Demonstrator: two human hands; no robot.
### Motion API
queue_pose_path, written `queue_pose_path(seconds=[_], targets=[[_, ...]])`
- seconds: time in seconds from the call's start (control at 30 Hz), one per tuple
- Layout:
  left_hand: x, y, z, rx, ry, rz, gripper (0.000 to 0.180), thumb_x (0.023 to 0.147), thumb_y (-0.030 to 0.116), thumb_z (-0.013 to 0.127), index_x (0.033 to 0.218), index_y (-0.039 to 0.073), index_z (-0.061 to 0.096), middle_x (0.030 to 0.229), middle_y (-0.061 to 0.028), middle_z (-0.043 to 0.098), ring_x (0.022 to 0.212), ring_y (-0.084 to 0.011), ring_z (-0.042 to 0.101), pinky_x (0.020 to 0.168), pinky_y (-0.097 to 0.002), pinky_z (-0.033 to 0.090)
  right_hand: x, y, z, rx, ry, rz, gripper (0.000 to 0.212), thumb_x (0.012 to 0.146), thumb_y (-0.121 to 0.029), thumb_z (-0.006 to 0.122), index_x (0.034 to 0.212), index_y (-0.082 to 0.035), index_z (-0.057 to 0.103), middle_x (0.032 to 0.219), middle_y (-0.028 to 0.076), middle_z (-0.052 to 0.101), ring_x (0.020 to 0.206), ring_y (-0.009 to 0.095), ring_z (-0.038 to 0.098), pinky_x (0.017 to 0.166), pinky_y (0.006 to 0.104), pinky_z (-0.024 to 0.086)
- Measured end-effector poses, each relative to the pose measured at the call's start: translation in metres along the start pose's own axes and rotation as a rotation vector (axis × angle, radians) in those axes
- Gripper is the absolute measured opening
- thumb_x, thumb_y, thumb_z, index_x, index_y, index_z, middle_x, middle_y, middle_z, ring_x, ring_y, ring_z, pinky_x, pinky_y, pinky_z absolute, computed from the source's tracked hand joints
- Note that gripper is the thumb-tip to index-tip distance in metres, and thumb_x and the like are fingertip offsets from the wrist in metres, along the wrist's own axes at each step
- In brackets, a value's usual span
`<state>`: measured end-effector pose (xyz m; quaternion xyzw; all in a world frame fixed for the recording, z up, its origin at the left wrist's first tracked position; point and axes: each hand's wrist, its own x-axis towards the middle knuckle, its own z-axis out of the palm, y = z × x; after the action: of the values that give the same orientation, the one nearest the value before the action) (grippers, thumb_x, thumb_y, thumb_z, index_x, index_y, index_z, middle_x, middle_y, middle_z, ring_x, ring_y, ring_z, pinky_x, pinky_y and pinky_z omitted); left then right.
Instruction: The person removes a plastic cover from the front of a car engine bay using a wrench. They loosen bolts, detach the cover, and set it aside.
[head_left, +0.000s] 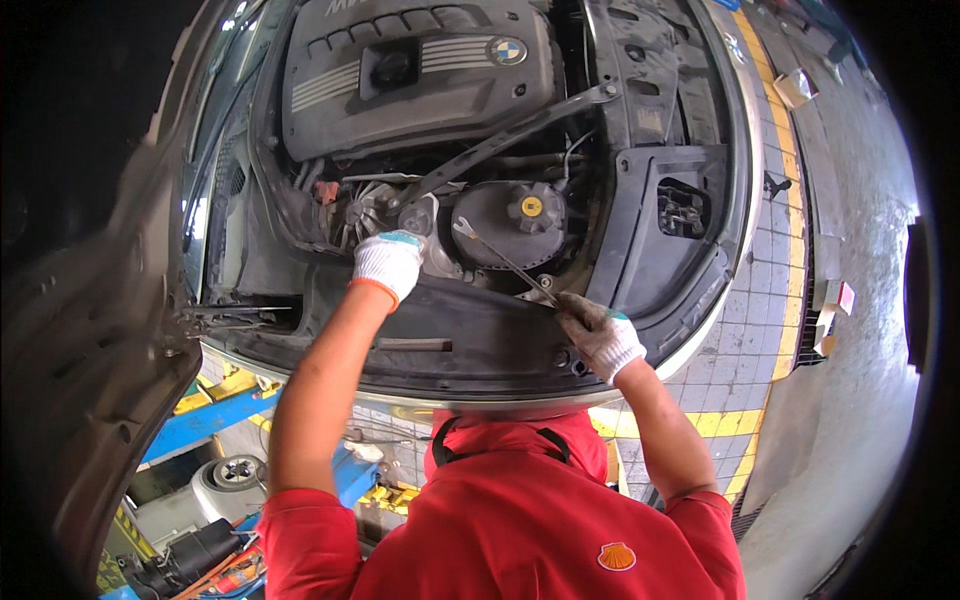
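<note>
My right hand (602, 338), in a white knitted work glove with dirty fingers, is closed round one end of a long metal wrench (508, 265). The wrench slants up and left, its open jaw over the round black reservoir (490, 225) with a yellow-marked cap (531, 207). My left hand (390, 262), gloved in white with teal over the knuckles and an orange cuff, is curled at the silver metal strut mount (425, 225). Its fingertips are hidden, so what they grip does not show. A black brace bar (505, 138) runs from beside this hand up to the right.
A large dark engine cover (420, 85) fills the far part of the bay. The raised hood (90, 250) stands at the left. Black trim and the fender edge (450, 385) lie beneath my forearms. A yellow floor line (785, 170) and small boxes (797, 88) are on the right.
</note>
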<state>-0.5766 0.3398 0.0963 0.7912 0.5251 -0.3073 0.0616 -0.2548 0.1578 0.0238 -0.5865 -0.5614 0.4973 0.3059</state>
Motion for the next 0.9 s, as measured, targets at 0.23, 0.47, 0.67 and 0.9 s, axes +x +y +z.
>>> queue_pose_path(seconds=[0.23,0.47,0.67,0.9], targets=[[0.043,0.021,0.009,0.140,0.206,0.158,0.030,0.095,0.010,0.060,0.119,-0.005,0.070,0.121,-0.0271,0.069,0.110,-0.0363,0.071,0.090,-0.0430,0.057,-0.026,0.021,0.002,-0.072,0.071,-0.158,0.034,0.102,-0.027,0.066,0.132,-0.011,0.068,0.109,0.018,0.075,0.098,0.039,0.072,0.083,0.0430,0.058],[0.048,0.007,0.020,0.817,-0.004,0.478,0.040,0.094,0.008,0.053,0.126,-0.011,0.069,0.125,-0.0320,0.064,0.116,-0.0472,0.063,0.102,-0.0508,0.050,-0.028,0.034,0.004,-0.017,0.111,-0.206,0.032,0.098,-0.021,0.073,0.127,-0.005,0.071,0.101,0.020,0.075,0.094,0.038,0.073,0.079,0.0421,0.058],[0.023,0.046,-0.037,1.105,-0.210,0.623,0.030,0.090,0.011,0.059,0.105,-0.006,0.079,0.112,-0.0230,0.074,0.111,-0.0437,0.066,0.103,-0.0574,0.048,-0.031,0.044,0.008,0.031,0.132,-0.202,0.037,0.100,-0.029,0.069,0.131,-0.009,0.069,0.099,0.021,0.075,0.092,0.039,0.073,0.079,0.0439,0.058],[0.044,0.015,-0.001,1.171,-0.090,0.762,0.026,0.087,0.011,0.062,0.098,-0.003,0.081,0.099,-0.0207,0.077,0.091,-0.0433,0.072,0.085,-0.0736,0.048,-0.033,0.038,0.009,0.013,0.166,-0.186,0.035,0.101,-0.029,0.069,0.130,-0.010,0.070,0.101,0.019,0.076,0.093,0.038,0.074,0.080,0.0422,0.058]])
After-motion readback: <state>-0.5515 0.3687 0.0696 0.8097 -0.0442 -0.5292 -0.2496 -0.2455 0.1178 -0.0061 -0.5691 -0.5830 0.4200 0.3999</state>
